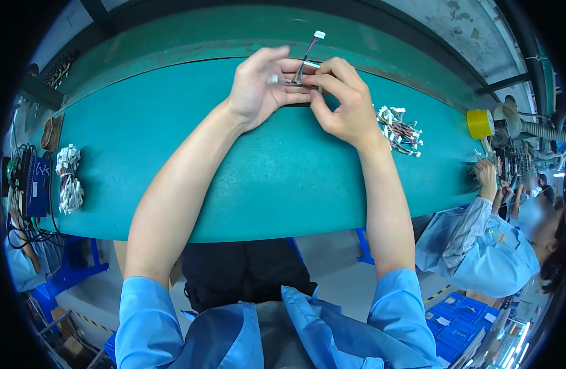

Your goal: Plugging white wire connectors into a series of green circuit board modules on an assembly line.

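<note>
Above the far half of the table, a small wire harness [299, 75] with white connectors and thin dark and coloured wires spans both my hands. My left hand [258, 83] is palm up, its thumb raised and its fingers stretched out behind the wires. One white connector, slightly blurred, is in front of that palm, and another sticks up beyond the fingers. My right hand [344, 98] has its fingers bent and pinches the harness at its right side; the fingertips partly hide the gripped end.
A pile of similar harnesses [400, 130] lies right of my right hand. On the green table [283, 178], a tied bundle of white-ended cables [69, 178] is at far left, near a blue box [38, 187]. A yellow roll [480, 124] stands at right, near a co-worker [486, 240].
</note>
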A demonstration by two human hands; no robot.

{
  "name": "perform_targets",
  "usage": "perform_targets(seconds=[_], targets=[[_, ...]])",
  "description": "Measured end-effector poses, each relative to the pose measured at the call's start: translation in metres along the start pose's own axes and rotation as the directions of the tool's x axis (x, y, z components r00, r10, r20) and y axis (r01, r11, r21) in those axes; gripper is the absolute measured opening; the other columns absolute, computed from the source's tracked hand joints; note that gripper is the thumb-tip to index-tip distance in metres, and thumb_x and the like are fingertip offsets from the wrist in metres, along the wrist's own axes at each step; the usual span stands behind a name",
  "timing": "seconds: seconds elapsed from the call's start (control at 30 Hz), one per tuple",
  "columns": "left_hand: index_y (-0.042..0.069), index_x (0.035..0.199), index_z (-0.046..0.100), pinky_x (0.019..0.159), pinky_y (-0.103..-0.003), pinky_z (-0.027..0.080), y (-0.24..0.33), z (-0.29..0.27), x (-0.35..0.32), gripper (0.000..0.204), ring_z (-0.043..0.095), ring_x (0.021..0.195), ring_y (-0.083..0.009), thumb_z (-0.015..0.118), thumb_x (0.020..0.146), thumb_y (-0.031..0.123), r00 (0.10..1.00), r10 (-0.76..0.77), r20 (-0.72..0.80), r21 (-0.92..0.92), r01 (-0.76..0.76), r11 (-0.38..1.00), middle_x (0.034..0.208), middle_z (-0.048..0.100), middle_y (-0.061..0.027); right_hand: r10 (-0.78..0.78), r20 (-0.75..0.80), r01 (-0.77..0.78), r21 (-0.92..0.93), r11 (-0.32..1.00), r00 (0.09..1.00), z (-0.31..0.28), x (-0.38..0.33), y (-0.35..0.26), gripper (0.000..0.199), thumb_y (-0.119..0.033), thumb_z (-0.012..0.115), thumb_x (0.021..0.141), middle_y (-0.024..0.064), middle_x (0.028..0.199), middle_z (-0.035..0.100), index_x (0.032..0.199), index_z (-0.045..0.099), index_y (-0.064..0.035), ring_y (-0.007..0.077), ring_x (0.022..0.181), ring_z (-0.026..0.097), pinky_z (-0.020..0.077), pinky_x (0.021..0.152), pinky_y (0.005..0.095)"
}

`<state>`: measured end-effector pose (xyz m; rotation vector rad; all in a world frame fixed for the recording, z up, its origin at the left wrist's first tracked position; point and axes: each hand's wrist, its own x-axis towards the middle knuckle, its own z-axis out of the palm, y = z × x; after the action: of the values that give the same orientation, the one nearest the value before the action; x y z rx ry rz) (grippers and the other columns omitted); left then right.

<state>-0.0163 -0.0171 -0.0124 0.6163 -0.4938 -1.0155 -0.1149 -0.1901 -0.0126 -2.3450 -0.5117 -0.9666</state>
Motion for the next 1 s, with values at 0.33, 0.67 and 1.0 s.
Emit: perform_targets(seconds=[0.33, 0.67, 1.0], targets=[[-0.002, 0.118, 0.071, 0.091, -0.031, 0.055, -0.009, 0.018, 0.002, 0.039, 0.067, 0.099, -0.0196, 0.064, 0.103, 0.034, 0.940, 0.121, -0.318, 0.432, 0.030, 0.902, 0.111, 0.071, -0.0144, -0.045, 0.032, 0.047, -0.091, 0.995, 0.998, 0.013, 0.003, 0.003, 0.023, -0.002, 0.070, 0.074, 0.0065, 0.095, 0.061, 0.096, 0.073, -0.0064, 0.0260, 0.083, 0.060, 0.0480, 0.078, 0.0349], [-0.003, 0.107, 0.068, 0.081, -0.032, 0.057, -0.031, 0.008, 0.020, 0.020, 0.068, 0.090, -0.0195, 0.055, 0.103, 0.013, 0.933, 0.174, -0.316, 0.323, -0.067, 0.944, 0.099, 0.070, -0.0134, 0.128, 0.061, -0.115, -0.181, 0.977, 0.990, 0.007, -0.005, -0.001, 0.026, 0.004, 0.067, 0.083, 0.0084, 0.105, 0.065, 0.108, 0.067, -0.0023, 0.0255, 0.093, 0.059, 0.0458, 0.087, 0.0335], [-0.004, 0.124, 0.060, 0.094, -0.038, 0.056, -0.024, -0.005, 0.009, 0.025, 0.068, 0.105, -0.0258, 0.053, 0.104, 0.011, 0.950, 0.167, -0.263, 0.143, -0.133, 0.981, 0.113, 0.067, -0.0190, 0.153, -0.026, -0.155, -0.199, 0.968, 0.988, 0.017, -0.002, -0.004, 0.017, 0.000, 0.068, 0.087, 0.0083, 0.111, 0.062, 0.104, 0.066, -0.0019, 0.0236, 0.094, 0.058, 0.0448, 0.087, 0.0306]])
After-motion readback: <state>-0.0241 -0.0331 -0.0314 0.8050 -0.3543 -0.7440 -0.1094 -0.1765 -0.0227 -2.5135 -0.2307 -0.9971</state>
